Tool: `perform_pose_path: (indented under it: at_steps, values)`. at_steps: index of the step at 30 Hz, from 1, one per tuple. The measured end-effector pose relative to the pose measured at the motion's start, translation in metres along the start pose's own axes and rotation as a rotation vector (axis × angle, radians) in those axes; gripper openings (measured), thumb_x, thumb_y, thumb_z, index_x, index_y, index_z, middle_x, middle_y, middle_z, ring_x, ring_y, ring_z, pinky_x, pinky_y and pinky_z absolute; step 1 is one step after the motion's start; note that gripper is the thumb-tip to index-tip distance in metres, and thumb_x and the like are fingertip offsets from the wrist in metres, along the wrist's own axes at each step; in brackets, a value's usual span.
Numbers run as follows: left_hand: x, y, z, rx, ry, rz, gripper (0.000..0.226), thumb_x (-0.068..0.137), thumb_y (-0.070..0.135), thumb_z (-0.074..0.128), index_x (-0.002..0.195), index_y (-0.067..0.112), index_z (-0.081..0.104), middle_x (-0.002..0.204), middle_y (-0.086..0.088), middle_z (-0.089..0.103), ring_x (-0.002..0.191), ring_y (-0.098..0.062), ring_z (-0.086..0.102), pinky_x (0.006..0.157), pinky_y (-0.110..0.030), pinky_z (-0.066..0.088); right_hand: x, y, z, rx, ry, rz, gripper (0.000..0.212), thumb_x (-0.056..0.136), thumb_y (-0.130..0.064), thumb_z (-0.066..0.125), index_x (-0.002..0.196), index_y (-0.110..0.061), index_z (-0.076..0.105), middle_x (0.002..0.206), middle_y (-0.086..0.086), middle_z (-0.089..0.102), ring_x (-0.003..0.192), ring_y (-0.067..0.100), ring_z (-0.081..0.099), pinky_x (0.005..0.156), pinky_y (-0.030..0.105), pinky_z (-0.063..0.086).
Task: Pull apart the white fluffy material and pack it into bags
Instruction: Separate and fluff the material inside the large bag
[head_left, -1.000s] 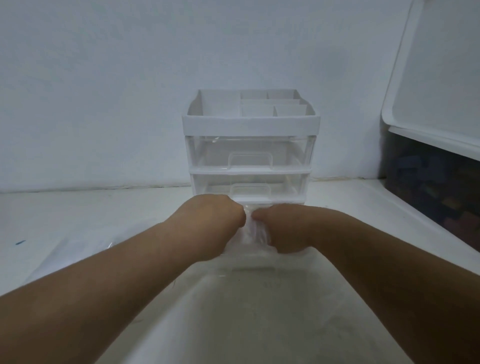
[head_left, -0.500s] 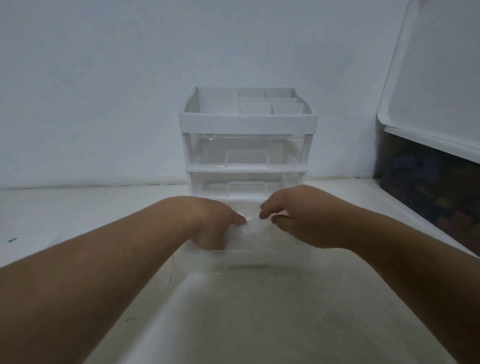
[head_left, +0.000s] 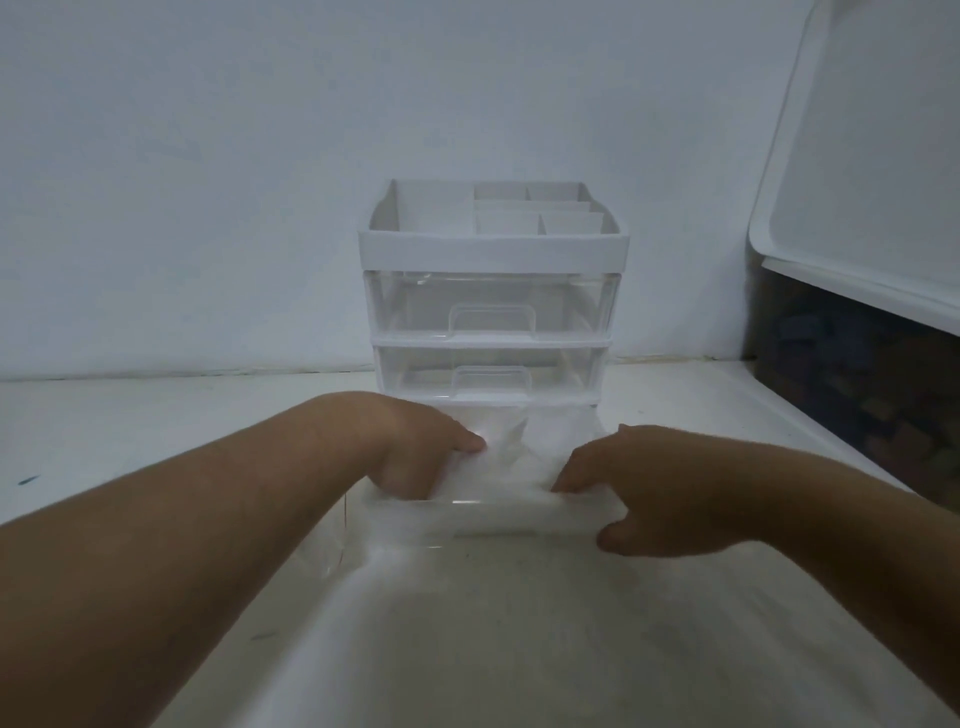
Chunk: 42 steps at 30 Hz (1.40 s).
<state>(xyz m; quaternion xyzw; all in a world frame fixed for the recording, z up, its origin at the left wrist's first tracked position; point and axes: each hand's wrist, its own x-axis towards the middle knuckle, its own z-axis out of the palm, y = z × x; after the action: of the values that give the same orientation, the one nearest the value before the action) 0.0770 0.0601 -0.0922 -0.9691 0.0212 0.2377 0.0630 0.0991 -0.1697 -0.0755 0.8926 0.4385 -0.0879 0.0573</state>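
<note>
While both forearms reach in from the bottom corners, the white fluffy material (head_left: 511, 452) sits dead center of the frame, bunched up between the two hands in a clear tray (head_left: 347, 535) just in front of the drawer organizer (head_left: 493, 248). The left hand (head_left: 415, 447) has its fingers curled down into the fluff, with the index finger lying along the top of it. The right hand (head_left: 644, 493) has bent fingers on the fluff right at the tray's near rim and its thumb hanging out front below, but honestly I can't tell if it's gripping the fluff or the rim. The organizer has two clear drawers and a white divided top. In the upper right there's a tilted white lid (head_left: 862, 171) over a dark bin (head_left: 852, 395).
</note>
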Motion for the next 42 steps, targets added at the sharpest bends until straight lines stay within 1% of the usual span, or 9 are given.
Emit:
perform_pose_path:
  at_steps: [6, 9, 14, 21, 24, 30, 34, 39, 42]
  values:
    - [-0.006, 0.010, -0.006, 0.045, -0.012, -0.007, 0.058, 0.094, 0.016, 0.055, 0.147, 0.027, 0.033, 0.113, 0.003, 0.055, 0.102, -0.021, 0.054, 0.089, -0.032, 0.047, -0.003, -0.027, -0.026, 0.101, 0.506, -0.137, 0.041, 0.088, -0.035, 0.066, 0.128, -0.038, 0.057, 0.127, -0.017, 0.054, 0.116, 0.004, 0.048, 0.105, 0.025, 0.041]
    - [-0.006, 0.010, -0.006, 0.083, 0.023, -0.027, 0.041, 0.095, 0.015, 0.055, 0.135, 0.022, 0.046, 0.088, 0.006, 0.047, 0.084, -0.017, 0.052, 0.074, -0.026, 0.041, 0.010, -0.046, -0.012, 0.095, 0.351, -0.229, 0.052, 0.090, -0.028, 0.065, 0.139, -0.036, 0.050, 0.142, -0.016, 0.049, 0.129, 0.005, 0.044, 0.115, 0.027, 0.030]
    - [-0.005, 0.003, -0.001, -0.054, 0.067, 0.006, 0.059, 0.099, 0.025, 0.058, 0.153, 0.028, 0.033, 0.152, 0.000, 0.041, 0.136, -0.021, 0.045, 0.103, -0.029, 0.040, 0.016, -0.026, 0.015, -0.053, 0.114, -0.045, 0.041, 0.100, -0.034, 0.050, 0.142, -0.032, 0.050, 0.144, -0.011, 0.053, 0.137, 0.008, 0.042, 0.122, 0.038, 0.000]
    - [-0.007, -0.001, -0.006, -0.046, -0.051, -0.058, 0.096, 0.087, -0.001, 0.060, 0.157, 0.040, 0.011, 0.157, 0.009, 0.028, 0.131, -0.020, 0.046, 0.071, -0.018, 0.049, 0.016, -0.008, 0.025, 0.058, 0.059, -0.056, 0.041, 0.101, -0.032, 0.052, 0.142, -0.029, 0.050, 0.146, -0.009, 0.052, 0.141, 0.008, 0.036, 0.108, 0.025, -0.015]
    - [-0.011, 0.006, -0.007, 0.070, 0.042, -0.052, 0.091, 0.087, 0.003, 0.065, 0.157, 0.035, 0.017, 0.154, 0.010, 0.034, 0.135, -0.017, 0.044, 0.099, -0.020, 0.043, 0.019, -0.006, 0.029, 0.048, 0.077, -0.081, 0.041, 0.102, -0.027, 0.051, 0.143, -0.028, 0.049, 0.146, -0.010, 0.051, 0.140, 0.006, 0.037, 0.110, 0.026, -0.016]
    - [-0.014, 0.029, -0.021, -0.012, 0.426, 0.063, 0.069, 0.093, -0.008, 0.041, 0.144, 0.038, 0.047, 0.152, 0.008, 0.044, 0.134, -0.013, 0.047, 0.109, -0.029, 0.041, 0.020, -0.007, 0.033, 0.041, 0.148, -0.065, 0.044, 0.102, -0.016, 0.049, 0.144, -0.027, 0.049, 0.149, -0.009, 0.049, 0.142, 0.007, 0.037, 0.110, 0.024, -0.017]
    - [0.014, 0.038, -0.004, -0.043, 0.356, 0.189, 0.066, 0.097, 0.003, 0.052, 0.149, 0.041, 0.039, 0.163, 0.015, 0.022, 0.146, -0.014, 0.030, 0.117, -0.031, 0.030, 0.019, -0.012, 0.037, -0.004, 0.230, -0.102, 0.051, 0.101, -0.018, 0.050, 0.150, -0.031, 0.041, 0.155, -0.012, 0.041, 0.147, 0.008, 0.026, 0.109, 0.029, -0.020]
    - [0.031, 0.042, -0.004, 0.045, 0.194, 0.166, 0.065, 0.099, 0.016, 0.052, 0.153, 0.040, 0.027, 0.164, 0.010, 0.019, 0.147, -0.019, 0.029, 0.118, -0.037, 0.028, -0.022, -0.007, 0.030, 0.184, 0.447, -0.105, 0.049, 0.094, -0.025, 0.063, 0.139, -0.039, 0.049, 0.148, -0.022, 0.043, 0.135, -0.003, 0.038, 0.122, 0.027, 0.006]
    - [0.029, 0.051, -0.007, 0.046, 0.204, 0.132, 0.054, 0.098, 0.014, 0.054, 0.148, 0.028, 0.036, 0.158, 0.003, 0.031, 0.141, -0.020, 0.036, 0.109, -0.026, 0.031, -0.047, 0.017, 0.024, 0.392, 0.685, 0.086, 0.032, 0.088, -0.021, 0.069, 0.116, -0.036, 0.066, 0.114, -0.021, 0.063, 0.101, -0.007, 0.057, 0.092, 0.007, 0.040]
